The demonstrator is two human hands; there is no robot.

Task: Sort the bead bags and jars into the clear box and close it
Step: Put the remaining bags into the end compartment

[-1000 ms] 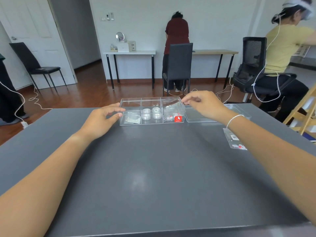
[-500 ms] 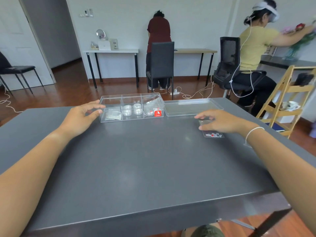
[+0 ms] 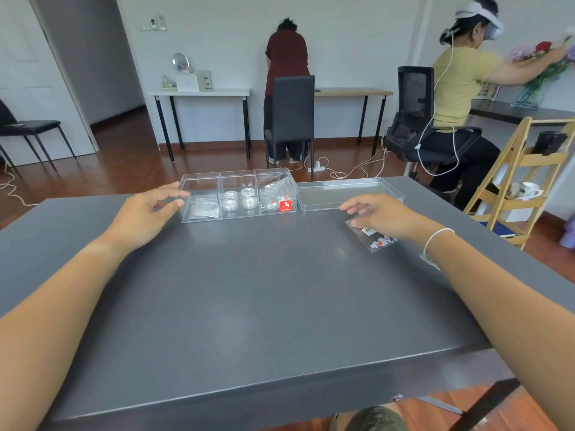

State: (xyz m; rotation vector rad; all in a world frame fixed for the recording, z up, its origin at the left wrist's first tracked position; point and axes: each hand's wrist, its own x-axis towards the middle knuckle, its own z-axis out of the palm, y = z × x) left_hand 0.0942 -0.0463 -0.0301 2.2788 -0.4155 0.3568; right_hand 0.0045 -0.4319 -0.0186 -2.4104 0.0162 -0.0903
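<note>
A clear three-compartment box (image 3: 199, 181) sits at the far middle of the grey table (image 3: 249, 306). Its left section holds a flat bead bag (image 3: 205, 210), the middle one several small clear jars (image 3: 239, 200), the right one bead bags with a red label (image 3: 285, 205). The clear lid (image 3: 348, 191) lies flat to the right of the box. My left hand (image 3: 146, 209) rests against the box's left end, fingers apart. My right hand (image 3: 382, 216) pinches a small bead bag (image 3: 373, 237) with red and white beads, lifting its top edge off the table.
Behind the table stand a black chair (image 3: 291, 113), a white side table (image 3: 202, 94) and an office chair (image 3: 413, 113). Two people work at the back and right. A wooden shelf unit (image 3: 525, 181) stands right of the table. Cables lie on the wooden floor.
My right hand went from the box's right end to the loose bead bag on the table and took hold of it. My left hand stayed at the box's left end. The view shifted right.
</note>
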